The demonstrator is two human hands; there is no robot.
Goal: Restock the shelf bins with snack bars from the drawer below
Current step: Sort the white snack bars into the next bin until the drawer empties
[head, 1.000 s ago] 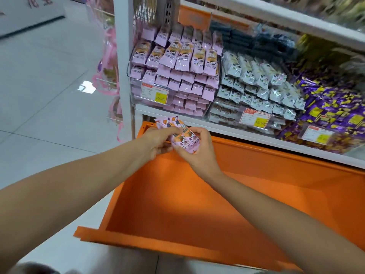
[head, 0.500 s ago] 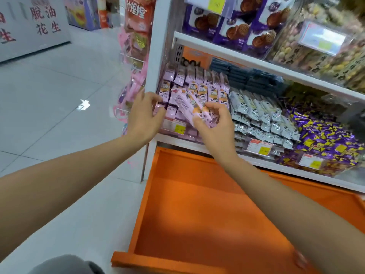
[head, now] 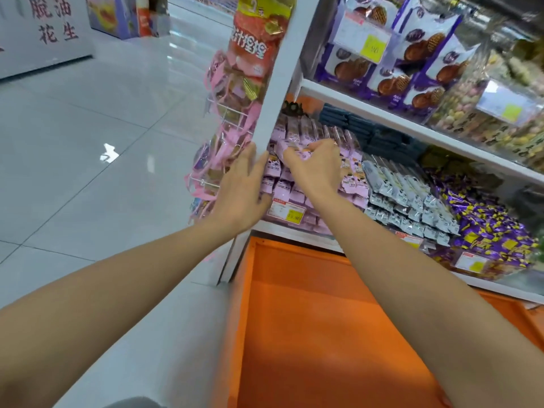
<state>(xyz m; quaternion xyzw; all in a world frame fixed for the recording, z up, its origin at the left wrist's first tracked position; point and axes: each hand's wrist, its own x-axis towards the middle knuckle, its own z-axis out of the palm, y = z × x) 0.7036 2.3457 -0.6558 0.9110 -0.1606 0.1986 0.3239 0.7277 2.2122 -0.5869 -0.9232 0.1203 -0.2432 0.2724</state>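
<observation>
The clear shelf bin (head: 290,214) at the left end of the lower shelf is piled with pink snack bars (head: 284,188). My right hand (head: 319,169) reaches into the top of that pile, its fingers curled round a few pink snack bars (head: 294,148). My left hand (head: 243,192) rests with straight fingers against the bin's left side, next to the white shelf post (head: 272,92). Below the shelf the orange drawer (head: 323,334) stands pulled out, its visible floor bare.
To the right sit bins of grey bars (head: 409,198) and purple-and-yellow candies (head: 494,228). Dark packs (head: 379,134) lie behind. The upper shelf (head: 412,122) overhangs the bins and carries cookie bags. Pink bags (head: 226,134) hang on the post's left side. Tiled floor lies to the left.
Both hands rose from above the drawer to the pink bin. My right hand carried the pink bars onto the pile; my left hand let go of them and moved to the bin's side.
</observation>
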